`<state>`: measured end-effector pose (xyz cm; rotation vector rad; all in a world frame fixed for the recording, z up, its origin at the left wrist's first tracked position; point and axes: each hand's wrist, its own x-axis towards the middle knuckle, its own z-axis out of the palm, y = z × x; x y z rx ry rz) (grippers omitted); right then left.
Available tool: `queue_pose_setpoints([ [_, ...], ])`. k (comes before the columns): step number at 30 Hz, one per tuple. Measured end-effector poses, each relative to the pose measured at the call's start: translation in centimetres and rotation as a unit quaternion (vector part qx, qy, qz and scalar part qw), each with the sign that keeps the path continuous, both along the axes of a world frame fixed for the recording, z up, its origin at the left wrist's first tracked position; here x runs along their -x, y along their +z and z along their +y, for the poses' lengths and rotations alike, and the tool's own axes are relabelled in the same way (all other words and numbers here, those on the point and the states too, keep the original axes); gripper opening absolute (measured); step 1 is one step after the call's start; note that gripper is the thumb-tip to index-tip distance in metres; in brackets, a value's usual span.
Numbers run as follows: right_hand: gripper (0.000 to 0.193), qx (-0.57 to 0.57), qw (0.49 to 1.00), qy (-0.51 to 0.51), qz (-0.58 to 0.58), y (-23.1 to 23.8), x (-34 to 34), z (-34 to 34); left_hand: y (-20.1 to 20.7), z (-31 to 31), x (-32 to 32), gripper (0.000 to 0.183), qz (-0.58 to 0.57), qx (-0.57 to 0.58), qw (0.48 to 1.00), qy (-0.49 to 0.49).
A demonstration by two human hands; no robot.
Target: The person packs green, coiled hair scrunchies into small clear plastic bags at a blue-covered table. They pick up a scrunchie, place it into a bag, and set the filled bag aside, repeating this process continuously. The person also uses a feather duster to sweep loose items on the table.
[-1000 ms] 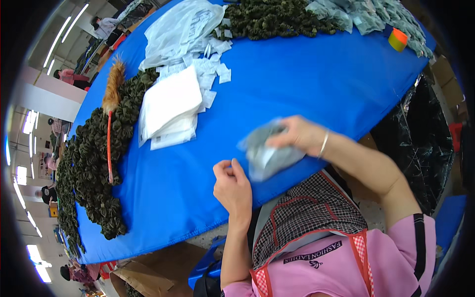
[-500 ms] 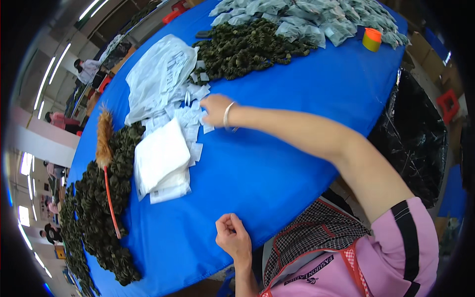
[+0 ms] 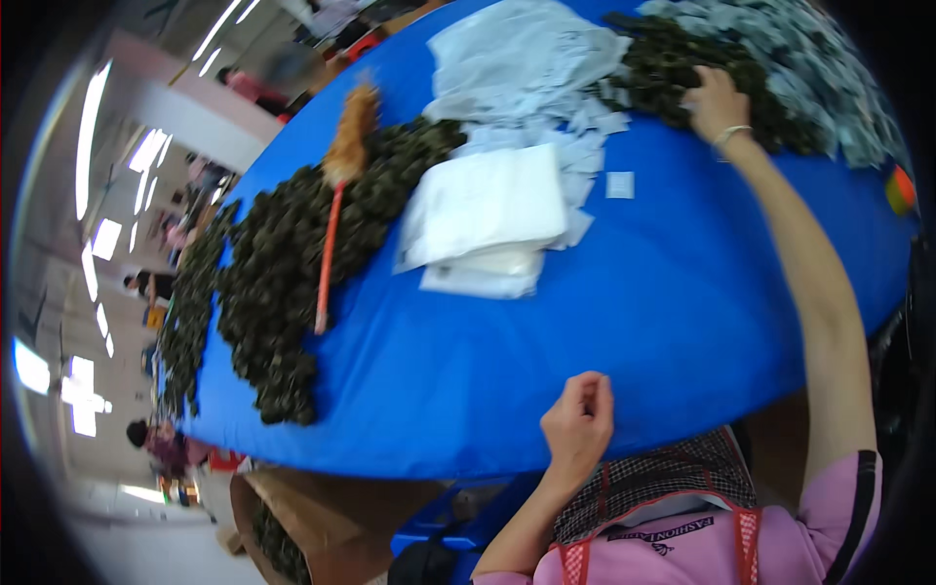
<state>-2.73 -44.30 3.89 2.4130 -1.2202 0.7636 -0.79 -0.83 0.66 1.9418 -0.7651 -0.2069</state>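
Note:
My right hand [image 3: 719, 105] reaches out to the far right, over a heap of dark green gathered fabric rings [image 3: 673, 63]. Its fingers are apart, with the tips down among the rings; I see nothing gripped. A pale band circles that wrist. Close to the table's near edge, my left hand [image 3: 577, 424] is curled closed, thumb against the fingers, and nothing shows in it. One small white square packet [image 3: 620, 185] lies alone below the right hand. More such packets [image 3: 577, 180] are scattered beside a stack of clear-white plastic bags [image 3: 492, 200].
A large translucent bag [image 3: 517, 58] lies behind the packets. On the left, a fluffy brown duster [image 3: 351, 136] with a red handle rests on another dark green heap [image 3: 278, 263]. Bagged pieces [image 3: 809, 58] and an orange-yellow tape roll [image 3: 899, 190] are far right. A brown paper sack [image 3: 322, 517] stands below the table [image 3: 673, 283].
My right hand has moved from the white packets to the dark green heap at the right. One packet now lies apart. The view has turned left; my left hand stays closed.

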Motion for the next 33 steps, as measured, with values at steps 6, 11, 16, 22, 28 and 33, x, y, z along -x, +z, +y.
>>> queue_pose_setpoints([
  [6, 0.008, -0.171, 0.955, 0.239, -0.039, -2.3, 4.9, -5.7, -0.5, 0.2, -0.5, 0.007, -0.004, 0.005, 1.000, -0.016],
  [11, 0.021, -0.504, 0.731, 0.324, -0.326, 0.2, 3.7, 7.7, -1.2, 0.8, -0.9, 0.007, 0.019, 0.014, 1.000, -0.020],
  [16, 0.024, -0.656, 0.612, 0.279, -0.342, -1.4, 4.9, 19.6, -0.4, 2.8, -8.5, 0.006, -0.154, 0.131, 0.978, 0.048],
  [22, 0.015, -0.542, 0.714, 0.355, -0.265, -3.9, 4.4, 25.2, -0.1, 18.1, -28.7, 0.047, -0.391, -0.270, 0.722, 0.502],
  [28, 0.015, -0.487, 0.761, 0.349, -0.248, -4.4, 4.0, 24.9, -1.8, 25.6, -33.8, 0.046, -0.303, -0.323, 0.778, 0.445],
  [33, 0.015, -0.441, 0.783, 0.334, -0.285, -4.6, 3.3, 25.1, 4.9, 19.5, -27.3, 0.025, -0.212, -0.063, 0.924, 0.312],
])
